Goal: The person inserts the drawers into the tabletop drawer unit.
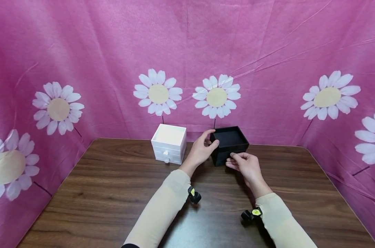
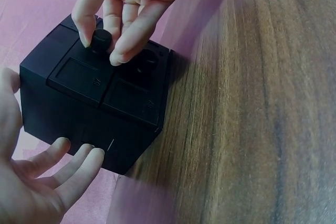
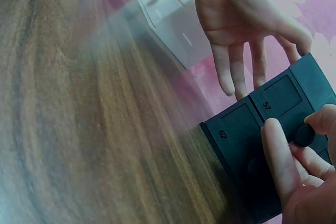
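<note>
A black two-drawer box point(image 1: 229, 137) with a raised rim around its top stands near the table's back edge. Against its left side rests my left hand point(image 1: 201, 150); the fingers point(image 2: 86, 166) touch the side wall and lie fairly straight in the left wrist view. My right hand point(image 1: 246, 165) is at the box's front. Between its thumb and a finger it pinches the round black upper knob point(image 2: 101, 40). A lower knob point(image 2: 146, 60) shows beside that hand. Both drawer fronts look flush with the box.
To the left stands a similar white box point(image 1: 169, 144) with two white knobs on its front. The wooden table point(image 1: 113, 193) ends at a pink cloth point(image 1: 113, 51) with large daisies, which hangs close behind both boxes.
</note>
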The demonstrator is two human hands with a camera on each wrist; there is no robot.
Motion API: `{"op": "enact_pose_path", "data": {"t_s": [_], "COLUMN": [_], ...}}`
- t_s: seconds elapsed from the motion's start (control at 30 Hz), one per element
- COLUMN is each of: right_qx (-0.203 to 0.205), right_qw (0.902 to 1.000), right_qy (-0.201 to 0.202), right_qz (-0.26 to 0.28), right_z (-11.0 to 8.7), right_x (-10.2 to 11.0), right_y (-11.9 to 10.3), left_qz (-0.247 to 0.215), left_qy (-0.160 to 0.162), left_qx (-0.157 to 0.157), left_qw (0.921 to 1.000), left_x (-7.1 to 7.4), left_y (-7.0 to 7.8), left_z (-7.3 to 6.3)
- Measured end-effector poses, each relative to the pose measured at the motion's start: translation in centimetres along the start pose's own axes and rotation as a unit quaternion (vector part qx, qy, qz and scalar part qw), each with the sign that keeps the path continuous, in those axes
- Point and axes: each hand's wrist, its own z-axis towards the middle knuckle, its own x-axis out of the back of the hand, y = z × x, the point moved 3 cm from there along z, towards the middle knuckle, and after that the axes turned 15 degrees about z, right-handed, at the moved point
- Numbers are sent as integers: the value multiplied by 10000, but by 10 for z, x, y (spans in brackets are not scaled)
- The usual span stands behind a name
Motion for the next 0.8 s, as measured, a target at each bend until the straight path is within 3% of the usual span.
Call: {"op": "enact_pose_path", "data": {"t_s": [0.4, 0.57, 0.8], "right_qx": [-216, -338, -452], "right_qw": [9995, 9992, 9987], "right_qy": [-36, -34, -104], "right_qz": [-231, -191, -191], "right_z": [-2, -10, -25], "right_x": [3, 11, 16], "right_y": [-1, 0, -2], "left_qz": [24, 137, 350], "left_qy": [26, -114, -217], "left_qx": [-79, -68, -189], "left_qw": [10000, 9998, 9990], "left_x": [-3, -9, -6], "left_y": [-3, -4, -3], "left_z": [2, 0, -7]}}
